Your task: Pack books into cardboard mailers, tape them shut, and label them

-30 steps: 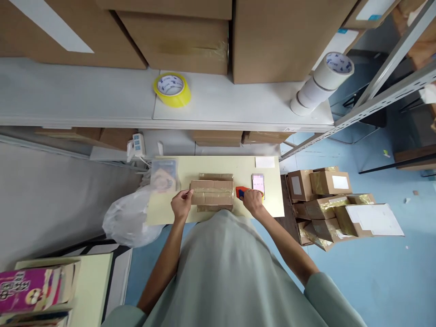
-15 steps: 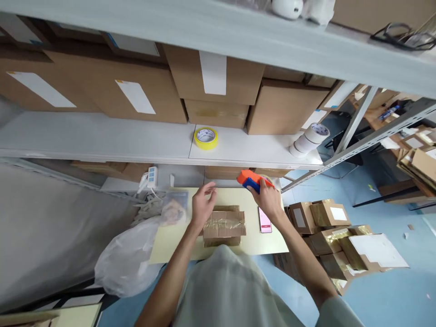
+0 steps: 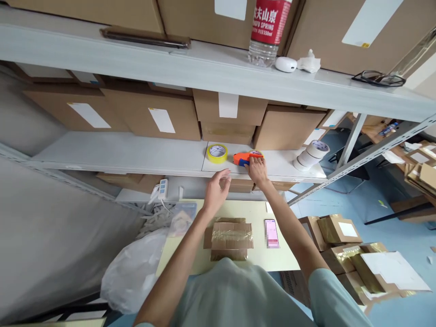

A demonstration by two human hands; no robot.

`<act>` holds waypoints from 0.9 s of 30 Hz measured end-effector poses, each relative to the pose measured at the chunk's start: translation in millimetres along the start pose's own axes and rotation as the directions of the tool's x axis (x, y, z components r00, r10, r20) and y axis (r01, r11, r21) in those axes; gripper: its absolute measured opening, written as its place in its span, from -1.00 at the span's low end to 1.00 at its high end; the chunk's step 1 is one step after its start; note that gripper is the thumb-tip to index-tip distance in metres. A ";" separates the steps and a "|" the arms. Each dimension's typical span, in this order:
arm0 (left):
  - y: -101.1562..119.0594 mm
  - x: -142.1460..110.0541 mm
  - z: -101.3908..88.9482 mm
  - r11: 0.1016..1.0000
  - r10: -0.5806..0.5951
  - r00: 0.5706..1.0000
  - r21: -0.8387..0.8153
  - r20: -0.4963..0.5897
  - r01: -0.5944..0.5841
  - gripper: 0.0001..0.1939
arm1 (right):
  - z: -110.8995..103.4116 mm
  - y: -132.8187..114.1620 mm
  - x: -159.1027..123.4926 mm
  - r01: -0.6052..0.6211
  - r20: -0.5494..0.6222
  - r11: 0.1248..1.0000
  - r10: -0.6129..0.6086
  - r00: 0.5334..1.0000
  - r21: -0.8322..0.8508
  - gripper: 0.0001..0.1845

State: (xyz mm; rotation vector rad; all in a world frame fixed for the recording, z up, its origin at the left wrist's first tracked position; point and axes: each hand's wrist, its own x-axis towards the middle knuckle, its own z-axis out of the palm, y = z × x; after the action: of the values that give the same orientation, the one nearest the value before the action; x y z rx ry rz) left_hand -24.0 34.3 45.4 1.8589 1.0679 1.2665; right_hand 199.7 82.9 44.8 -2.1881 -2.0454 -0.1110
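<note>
My right hand [image 3: 257, 170] is wrapped round an orange and blue tape dispenser [image 3: 240, 158] at the middle shelf, right of a roll of yellow tape [image 3: 217, 154]. Whether the dispenser rests on the shelf I cannot tell. My left hand [image 3: 216, 190] is empty, fingers slightly apart, near the shelf's front edge. Below it a cardboard box [image 3: 232, 235] with shiny tape across its top lies on the pale yellow table [image 3: 255, 263]. A phone with a lit pink screen [image 3: 271, 232] lies to the box's right.
White tape rolls [image 3: 310, 156] lean on the right end of the shelf [image 3: 163, 156], with large cartons [image 3: 153, 109] behind. Above, the upper shelf holds a water bottle [image 3: 269, 34] and glasses [image 3: 379, 79]. Taped boxes [image 3: 340, 231] are piled at right; a plastic bag [image 3: 132, 270] hangs left.
My right hand has carried the tape dispenser from above the table forward to the middle shelf. My left hand has moved a little right towards the shelf edge. The view has tilted up.
</note>
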 end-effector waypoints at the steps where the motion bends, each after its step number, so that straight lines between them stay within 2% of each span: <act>1: -3.7 -3.6 -1.4 1.000 -0.018 1.000 0.003 0.000 0.018 -0.70 | 3.8 1.3 1.5 -0.002 0.002 1.000 0.002 1.000 0.007 -0.47; 3: -12.4 -11.6 -2.7 0.999 -0.053 0.999 0.006 0.001 0.053 -0.71 | 8.2 3.1 1.3 -0.005 -0.026 1.000 0.006 1.000 0.024 -0.45; 6: -33.9 -31.4 -3.2 0.993 -0.114 0.993 0.022 -0.024 0.114 -0.70 | 10.1 4.5 -14.8 -0.017 -0.146 0.997 0.028 0.989 0.078 -0.35; 8: -56.3 -55.1 -5.3 0.981 -0.183 0.982 0.051 -0.048 0.185 -0.69 | 14.2 5.4 -42.2 -0.027 -0.226 0.989 0.060 0.972 0.146 -0.29; 10: -83.3 -89.0 -9.3 0.953 -0.286 0.956 0.084 -0.061 0.291 -0.68 | 25.6 6.4 -83.7 -0.039 -0.253 0.973 0.098 0.962 0.227 -0.26; 12: -109.9 -130.5 -14.0 0.897 -0.421 0.905 0.120 -0.059 0.425 -0.66 | 45.5 6.9 -135.4 -0.074 -0.198 0.950 0.139 0.970 0.303 -0.23; 15: -137.7 -193.4 -16.2 0.779 -0.607 0.793 0.157 -0.052 0.606 -0.62 | 84.4 4.7 -216.5 -0.221 0.021 0.880 0.234 0.972 0.420 -0.24; 17: -145.1 -226.2 -11.8 0.720 -0.683 0.730 0.139 -0.032 0.680 -0.60 | 109.0 0.4 -261.6 -0.358 0.196 0.800 0.299 0.934 0.481 -0.30; 19: -145.1 -247.5 -2.9 0.690 -0.720 0.694 0.117 0.014 0.714 -0.60 | 128.1 -6.0 -293.2 -0.480 0.332 0.723 0.353 0.875 0.497 -0.35; 21: -141.0 -257.9 8.4 0.687 -0.724 0.687 0.154 0.063 0.710 -0.63 | 141.1 -13.9 -310.7 -0.546 0.403 0.682 0.379 0.833 0.487 -0.39; 23: -136.0 -259.9 19.5 0.685 -0.715 0.695 0.273 0.074 0.676 -0.64 | 149.7 -22.3 -317.0 -0.562 0.416 0.680 0.390 0.821 0.472 -0.39; 27: -131.9 -253.4 34.4 0.617 -0.689 0.725 0.521 -0.004 0.589 -0.54 | 162.0 -36.9 -314.3 -0.567 0.382 0.709 0.429 0.819 0.420 -0.31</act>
State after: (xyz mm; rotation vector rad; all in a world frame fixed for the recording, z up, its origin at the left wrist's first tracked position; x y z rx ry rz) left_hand -78.8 -130.3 -184.2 1.6167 1.8554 0.3791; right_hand 133.6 -199.5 -160.8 -2.3613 -1.2530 0.7386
